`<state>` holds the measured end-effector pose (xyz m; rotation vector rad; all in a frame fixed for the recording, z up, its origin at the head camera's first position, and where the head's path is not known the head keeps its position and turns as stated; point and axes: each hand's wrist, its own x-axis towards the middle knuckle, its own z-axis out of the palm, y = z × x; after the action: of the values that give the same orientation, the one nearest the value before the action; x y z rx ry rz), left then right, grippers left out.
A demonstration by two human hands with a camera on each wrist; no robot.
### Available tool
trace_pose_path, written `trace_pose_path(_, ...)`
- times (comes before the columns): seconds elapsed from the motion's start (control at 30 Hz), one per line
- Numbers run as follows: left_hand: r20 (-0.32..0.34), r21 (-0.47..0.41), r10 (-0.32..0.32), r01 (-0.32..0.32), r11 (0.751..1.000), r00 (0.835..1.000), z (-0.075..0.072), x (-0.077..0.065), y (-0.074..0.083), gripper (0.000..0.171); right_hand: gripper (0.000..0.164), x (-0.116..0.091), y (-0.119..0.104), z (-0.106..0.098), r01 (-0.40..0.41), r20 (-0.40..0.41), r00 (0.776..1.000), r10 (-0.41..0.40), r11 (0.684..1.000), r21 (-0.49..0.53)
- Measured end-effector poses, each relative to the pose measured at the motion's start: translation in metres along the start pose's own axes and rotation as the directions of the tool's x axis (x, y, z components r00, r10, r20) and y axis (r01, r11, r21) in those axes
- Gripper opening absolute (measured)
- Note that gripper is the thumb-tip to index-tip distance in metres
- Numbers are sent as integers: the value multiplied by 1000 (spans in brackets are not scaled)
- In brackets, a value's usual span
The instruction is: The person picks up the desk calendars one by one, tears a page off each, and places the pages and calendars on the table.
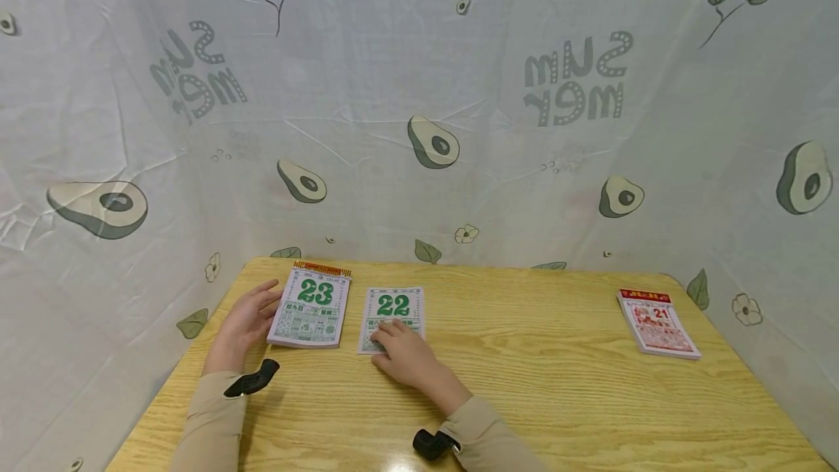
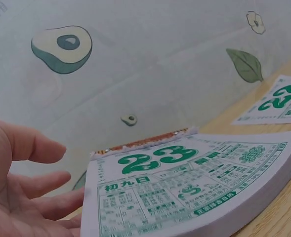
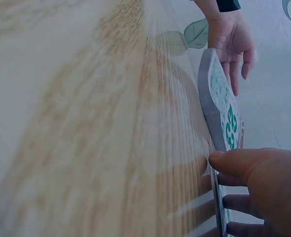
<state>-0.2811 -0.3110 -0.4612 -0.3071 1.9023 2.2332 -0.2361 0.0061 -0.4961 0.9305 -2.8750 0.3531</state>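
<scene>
**Green calendar pad (image 1: 311, 315) showing 23, loose 22 page (image 1: 393, 304) just beside it**

The pad lies in the lower left of the frame, printed face up, its red and gold heading strip (image 1: 323, 269) toward the far edge of the desk (image 1: 524, 355). The page sits a little right of it, near the lower middle, also face up; both seem laid that way so the numbers read straight for the person seated here.

The right grip (image 1: 408, 355) rests on the lower part of the page, fingers extended and a little apart, thumb down by the edge; I'd say it is steadying the thin paper rather than clutching it. The left grip (image 1: 247, 319) is wide and relaxed, palm toward the pad's left side, perhaps as a guard there. It holds nothing, and from here I cannot tell whether the fingertips touch the pad.

Over at the right of the frame, well apart from both hands, lies a red calendar pad (image 1: 658, 325) showing 21. I see no box or tray; the nearest to a container is the heading strip, which appears to keep the green pages stacked together.
</scene>
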Motion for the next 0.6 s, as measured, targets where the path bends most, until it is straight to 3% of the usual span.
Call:
trace_pose_path(0.27, -25, 30, 33, -32, 999, 999, -4, 0, -1, 61, 43, 4, -7, 0, -30, 73, 997, 30, 1000, -7)
trace_pose_path(0.6, -62, -12, 36, -37, 999, 997, -3, 0, -1, 62, 49, 9, -14, -4, -58, 165, 985, 53, 998, 26)
